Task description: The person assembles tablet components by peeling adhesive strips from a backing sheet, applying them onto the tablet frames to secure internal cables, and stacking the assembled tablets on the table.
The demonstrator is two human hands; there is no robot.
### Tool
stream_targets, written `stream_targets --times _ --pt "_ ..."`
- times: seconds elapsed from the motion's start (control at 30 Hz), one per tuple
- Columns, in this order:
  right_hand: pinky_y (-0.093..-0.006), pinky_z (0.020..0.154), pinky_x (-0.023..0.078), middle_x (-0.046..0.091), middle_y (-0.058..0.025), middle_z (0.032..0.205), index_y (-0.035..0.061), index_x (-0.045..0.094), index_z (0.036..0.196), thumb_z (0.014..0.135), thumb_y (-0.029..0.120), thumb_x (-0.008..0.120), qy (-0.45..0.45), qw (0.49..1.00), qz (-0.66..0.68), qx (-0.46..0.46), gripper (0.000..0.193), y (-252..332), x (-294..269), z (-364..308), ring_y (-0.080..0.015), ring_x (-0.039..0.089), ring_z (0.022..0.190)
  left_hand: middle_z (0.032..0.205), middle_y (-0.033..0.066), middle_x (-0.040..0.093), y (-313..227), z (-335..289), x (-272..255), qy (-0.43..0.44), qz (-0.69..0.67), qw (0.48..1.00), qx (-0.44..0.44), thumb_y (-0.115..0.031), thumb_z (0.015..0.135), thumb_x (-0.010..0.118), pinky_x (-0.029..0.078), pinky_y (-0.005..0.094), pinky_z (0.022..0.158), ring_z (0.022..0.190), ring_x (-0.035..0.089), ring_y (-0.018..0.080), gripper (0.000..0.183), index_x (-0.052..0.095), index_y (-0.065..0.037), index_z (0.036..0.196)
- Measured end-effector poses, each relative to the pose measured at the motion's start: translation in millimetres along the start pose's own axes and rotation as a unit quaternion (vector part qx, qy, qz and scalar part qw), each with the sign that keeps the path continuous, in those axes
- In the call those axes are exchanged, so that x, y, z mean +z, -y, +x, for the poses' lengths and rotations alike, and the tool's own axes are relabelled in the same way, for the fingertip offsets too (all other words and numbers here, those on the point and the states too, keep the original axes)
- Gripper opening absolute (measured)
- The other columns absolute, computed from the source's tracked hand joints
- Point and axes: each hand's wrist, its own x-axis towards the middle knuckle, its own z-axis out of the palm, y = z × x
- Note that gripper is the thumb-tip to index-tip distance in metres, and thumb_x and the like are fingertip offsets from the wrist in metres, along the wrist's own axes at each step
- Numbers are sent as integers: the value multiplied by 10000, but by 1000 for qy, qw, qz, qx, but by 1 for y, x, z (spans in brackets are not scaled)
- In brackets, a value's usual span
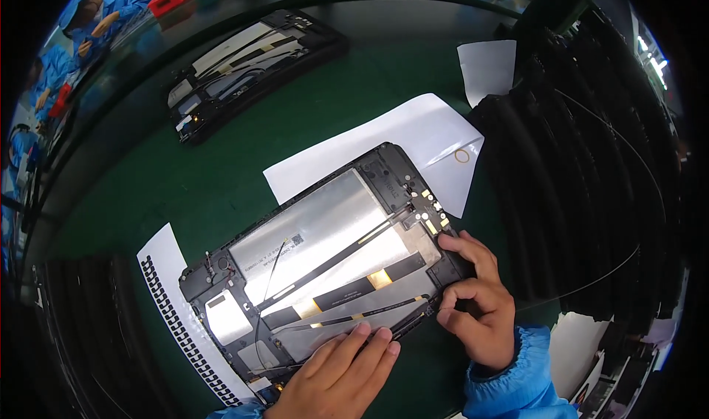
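Head view: nearest the camera is the left hand (341,375), coming in from the lower edge, fingers flat and together, pressing down on the near long edge of the opened tablet (317,264). Its grip is not closed on anything, just a flat hold-down. The right hand (476,308), blue sleeve cuff (517,382) behind it, sits at the tablet's right corner: thumb and forefinger pressed together, pinching something small at the frame edge beside the thin flex cable (354,319); what sits between the fingertips is too small to tell. The other fingers rest on the frame just below the small gold contacts (428,216).

The tablet lies back-open and tilted on the green table (148,197), its upper end partly over a white paper sheet (413,135), silver shield plate (317,234) showing, dark ribbon cables crossing it. A strip of small black parts on white backing (177,316) lies just beside the tablet's left end. A second opened tablet (244,64) lies well apart at the far side. Black stacked trays (583,197) stand to the right. People in blue coats (81,35) work far left.

To do this well, in my judgement: keep the left palm flat so the frame cannot slide, work the pinch low and close to the edge, move slowly, and avoid tugging the flex cable or touching the gold contacts.
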Motion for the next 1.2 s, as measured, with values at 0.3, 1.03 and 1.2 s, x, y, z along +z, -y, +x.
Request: stream_targets --times 0.3,1.03,1.2 --pt "-439 1000 223 465 -165 1239 62 587 634 605 23 621 -12 1000 4 -3 59 0 5 -1 -385 312 1208 1096 163 541 -11 7 -2 -23 -5 1000 6 -67 727 510 442 371 814 981 534 310 320 566 51 1019" --pt "-441 933 348 540 -136 1128 80 659 725 596 15 687 -13 997 -66 -35 147 -7 -7 -4 -372 422 1120 1105 157 537 -6 24 18 26 24 998 45 -71 758 456 445 347 833 1049 504 298 336 542 106 1031" --pt "-449 918 361 544 -141 1106 64 634 692 601 16 674 -20 995 -82 -56 110 2 -9 2 -380 441 1090 1121 131 541 -21 29 13 95 98 990 23 -34 719 541 429 362 873 1047 510 296 289 588 51 991"
